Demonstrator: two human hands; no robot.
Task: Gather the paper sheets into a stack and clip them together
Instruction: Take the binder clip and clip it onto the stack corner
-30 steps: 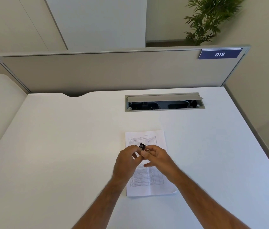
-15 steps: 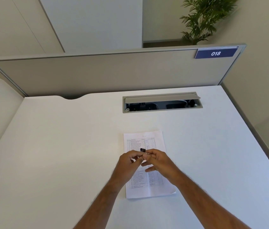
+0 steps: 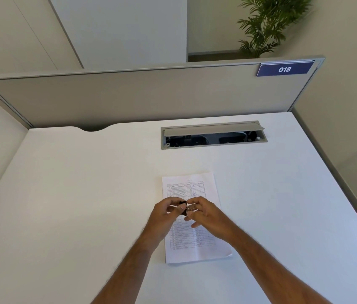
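- The paper sheets are lying as one squared stack on the white surface, long edge running away from me, printed table facing up, and no clip is on them yet.
- The binder clip is being held in the air just above the middle of the stack, between my two hands; its black body and one wire handle are showing between the fingers.
- My left hand is pinching the clip's black body with thumb and fingertips, so that grip is closed on the clip.
- My right hand is closing on the wire-handle side of the same clip, its lower fingers hanging loose over the page.
- Compared with a second ago, the clip is sitting lower between the fingers and is turned so the handle is facing my right hand; the stack itself is not shifting.
- I am reading this as the gathering being finished and the clip being readied: I judge the next move is squeezing it open and sliding it onto an edge of the stack.
- Beyond, the open cable tray is well clear of the work.
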